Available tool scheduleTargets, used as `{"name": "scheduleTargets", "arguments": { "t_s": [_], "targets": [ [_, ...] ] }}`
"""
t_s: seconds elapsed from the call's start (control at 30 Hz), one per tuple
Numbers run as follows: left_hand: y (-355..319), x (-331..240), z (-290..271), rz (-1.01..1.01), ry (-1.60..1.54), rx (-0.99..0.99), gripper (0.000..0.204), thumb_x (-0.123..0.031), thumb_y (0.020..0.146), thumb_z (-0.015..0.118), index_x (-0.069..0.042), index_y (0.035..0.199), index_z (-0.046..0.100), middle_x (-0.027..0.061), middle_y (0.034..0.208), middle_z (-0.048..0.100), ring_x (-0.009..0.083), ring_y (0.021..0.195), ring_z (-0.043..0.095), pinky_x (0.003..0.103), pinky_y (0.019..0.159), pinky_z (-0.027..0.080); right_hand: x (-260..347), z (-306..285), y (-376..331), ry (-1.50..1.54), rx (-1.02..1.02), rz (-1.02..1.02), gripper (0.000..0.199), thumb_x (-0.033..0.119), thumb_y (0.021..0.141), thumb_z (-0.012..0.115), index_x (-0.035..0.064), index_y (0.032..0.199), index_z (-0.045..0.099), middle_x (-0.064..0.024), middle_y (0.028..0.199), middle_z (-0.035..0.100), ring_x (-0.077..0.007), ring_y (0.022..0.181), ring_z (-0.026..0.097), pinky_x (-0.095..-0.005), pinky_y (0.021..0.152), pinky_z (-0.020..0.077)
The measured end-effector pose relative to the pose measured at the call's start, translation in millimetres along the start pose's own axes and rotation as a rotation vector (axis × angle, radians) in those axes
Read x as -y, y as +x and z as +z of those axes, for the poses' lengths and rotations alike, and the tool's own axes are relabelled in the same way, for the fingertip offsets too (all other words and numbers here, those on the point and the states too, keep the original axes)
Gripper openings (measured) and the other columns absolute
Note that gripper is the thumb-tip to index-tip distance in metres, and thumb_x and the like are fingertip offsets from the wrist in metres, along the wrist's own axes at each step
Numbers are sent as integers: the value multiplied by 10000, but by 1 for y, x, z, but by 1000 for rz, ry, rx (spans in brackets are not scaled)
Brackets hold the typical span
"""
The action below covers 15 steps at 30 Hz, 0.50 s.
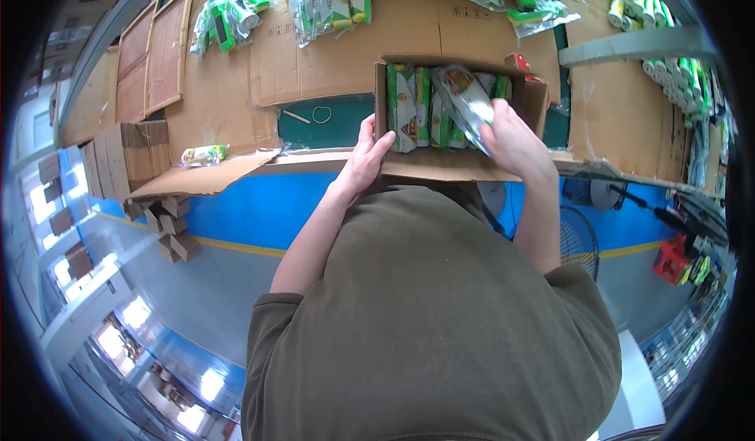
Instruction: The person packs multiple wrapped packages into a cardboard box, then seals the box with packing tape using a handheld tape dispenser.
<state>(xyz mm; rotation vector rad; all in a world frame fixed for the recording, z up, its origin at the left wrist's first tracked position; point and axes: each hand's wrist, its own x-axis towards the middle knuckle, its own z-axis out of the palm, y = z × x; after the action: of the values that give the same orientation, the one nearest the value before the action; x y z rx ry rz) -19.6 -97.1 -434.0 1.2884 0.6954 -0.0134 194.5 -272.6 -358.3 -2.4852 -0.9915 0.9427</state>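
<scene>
Presently, the right hand grasps a clear plastic pack by its right side, toward the pack's near end. That pack is over the open cardboard box, which sits at the near edge of the work surface. It lies left of the right hand and well to the right of the left hand, so the right is nearer. Its long axis slants from far left to near right, whereas the green-and-white packs inside run roughly from the box's far edge to its near edge. The left hand touches the box's near left corner, thumb by the rim; whether it grips or merely steadies, I cannot tell. Left of the box, a rubber band and a thin stick lie on the green surface.
</scene>
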Motion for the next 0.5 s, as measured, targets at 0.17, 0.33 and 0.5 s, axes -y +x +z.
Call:
{"name": "scheduleTargets", "arguments": {
  "t_s": [0.17, 0.33, 0.5],
  "targets": [
    [7, 1, -7, 10, 156, 105, 689, -304, 985, 553, 16, 1457, 166, 164, 1343, 461, 180, 1132, 497, 317, 971, 420, 19, 117, 14, 85, -224, -69, 495, 92, 838, 595, -90, 1224, 346, -346, 1126, 495, -472, 1069, 550, -468, 927, 473],
    [5, 1, -15, -79, 192, 157, 694, -331, 989, 563, -48, 1471, 152, 125, 1283, 510, 172, 1127, 491, 325, 963, 411, 26, 89, 25, 296, -19, 102, 477, 177, 857, 644, -23, 1243, 449, -277, 1151, 583, -389, 1094, 588, -414, 957, 477],
    [5, -4, -20, -69, 236, 189, 753, -366, 965, 598, -37, 1469, 144, 159, 1310, 492, 205, 1125, 528, 344, 963, 433, 39, 81, 24, 394, -158, 203, 671, 226, 758, 773, -22, 1309, 480, -255, 1179, 611, -356, 1138, 588, -401, 959, 473]
  ]
}}
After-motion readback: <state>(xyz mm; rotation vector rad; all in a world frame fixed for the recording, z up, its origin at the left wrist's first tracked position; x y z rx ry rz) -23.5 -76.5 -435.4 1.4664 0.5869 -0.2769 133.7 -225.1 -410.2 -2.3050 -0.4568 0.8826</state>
